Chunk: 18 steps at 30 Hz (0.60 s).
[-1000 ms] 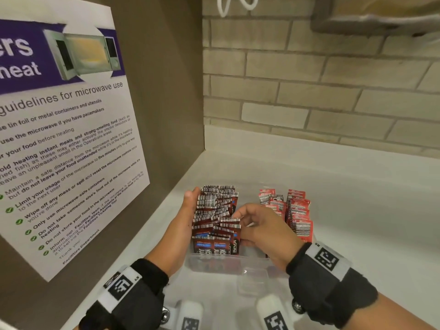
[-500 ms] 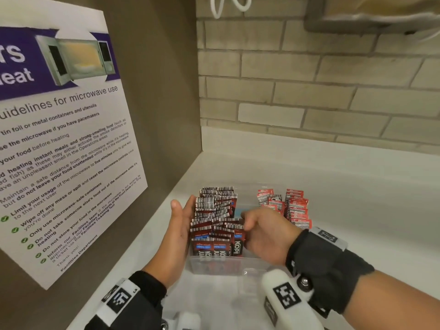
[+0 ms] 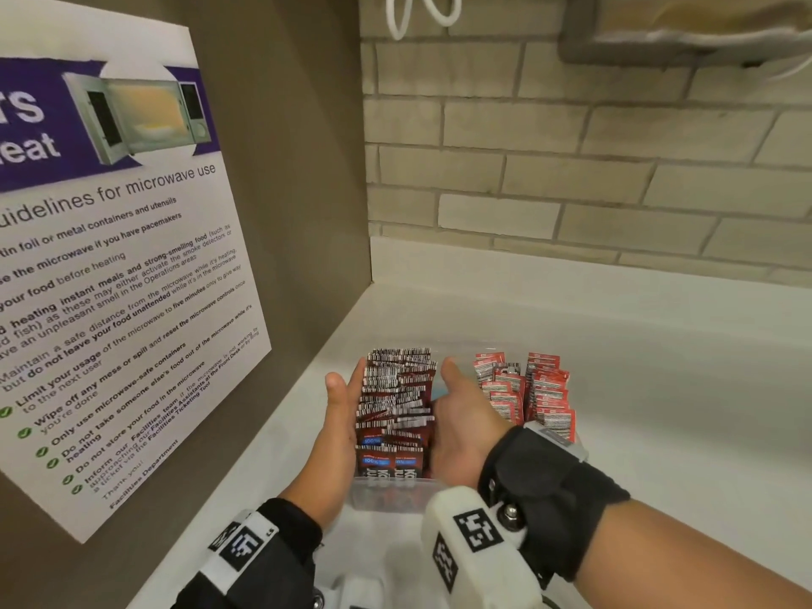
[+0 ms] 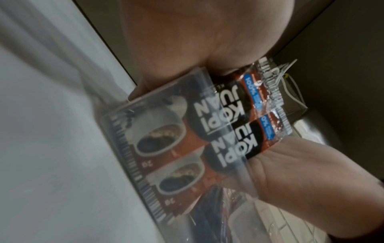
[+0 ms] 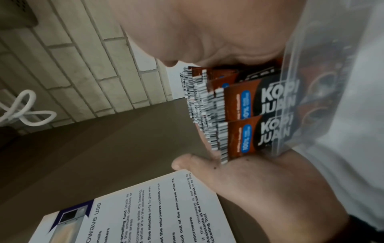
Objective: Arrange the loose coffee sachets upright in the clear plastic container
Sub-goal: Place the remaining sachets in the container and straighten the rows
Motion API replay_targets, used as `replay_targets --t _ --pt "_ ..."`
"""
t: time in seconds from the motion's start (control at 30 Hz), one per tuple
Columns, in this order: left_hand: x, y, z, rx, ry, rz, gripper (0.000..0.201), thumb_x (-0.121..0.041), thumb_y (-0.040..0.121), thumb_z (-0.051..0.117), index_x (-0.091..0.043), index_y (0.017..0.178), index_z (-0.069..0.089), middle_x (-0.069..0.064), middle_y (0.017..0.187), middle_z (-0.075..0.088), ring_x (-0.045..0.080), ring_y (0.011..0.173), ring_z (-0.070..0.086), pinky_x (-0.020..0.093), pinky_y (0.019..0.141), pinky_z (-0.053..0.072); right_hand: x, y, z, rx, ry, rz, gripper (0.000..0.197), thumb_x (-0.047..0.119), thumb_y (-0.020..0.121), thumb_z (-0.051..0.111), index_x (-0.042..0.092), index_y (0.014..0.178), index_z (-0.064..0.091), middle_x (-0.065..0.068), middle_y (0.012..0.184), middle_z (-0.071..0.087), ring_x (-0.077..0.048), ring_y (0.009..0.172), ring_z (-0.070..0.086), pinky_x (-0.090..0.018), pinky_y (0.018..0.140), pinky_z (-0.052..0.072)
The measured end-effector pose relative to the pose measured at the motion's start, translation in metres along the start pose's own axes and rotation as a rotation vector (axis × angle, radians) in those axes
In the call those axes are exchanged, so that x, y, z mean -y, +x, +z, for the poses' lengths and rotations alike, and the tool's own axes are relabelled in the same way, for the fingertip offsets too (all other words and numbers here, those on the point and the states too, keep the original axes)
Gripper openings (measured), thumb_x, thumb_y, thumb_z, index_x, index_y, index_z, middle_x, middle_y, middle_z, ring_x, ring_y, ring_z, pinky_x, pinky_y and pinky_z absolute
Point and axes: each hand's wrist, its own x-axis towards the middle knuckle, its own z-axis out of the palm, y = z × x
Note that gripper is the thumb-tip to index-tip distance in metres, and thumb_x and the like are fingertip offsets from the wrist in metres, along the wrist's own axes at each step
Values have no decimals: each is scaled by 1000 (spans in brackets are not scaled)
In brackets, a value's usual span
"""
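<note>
Brown sachets (image 3: 395, 402) stand upright in a packed row inside the clear container (image 3: 386, 492) on the white counter (image 3: 659, 389), in the corner by the wall. Left hand (image 3: 340, 415) lies flat against the row's left side, fingers straight, thumb up. Right hand (image 3: 461, 415) presses flat on the row's right side, fingers extended; neither hand curls round anything. Red sachets (image 3: 527, 389) stand in the container's right part, just beyond the right hand. Microwave poster (image 3: 110, 279) hangs on the left panel.

Container (image 3: 386, 492) on counter (image 3: 659, 389), sachets (image 3: 395, 402) upright inside, poster (image 3: 123, 279) left, brick wall (image 3: 571, 147) behind.
</note>
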Motion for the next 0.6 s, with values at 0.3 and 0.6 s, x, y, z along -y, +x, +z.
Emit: replay_targets --t 0.3,0.6 --pt "2 2 -12 15 -10 -13 81 -77 72 16 -42 143 31 -15 133 55 7 116 58 36 100 44 9 -12 -4 30 -76 -25 76 66 91 21 1 91 61 -22 86 70 -33 81 64 -43 68 48" --pt "-3 3 -2 -4 11 -9 67 -69 78 14 -42 134 38 -21 109 68 4 104 65 27 86 50 -2 -4 5 23 -144 -98 74 65 91 17 12 124 57 -16 121 63 -26 97 64 -37 74 51"
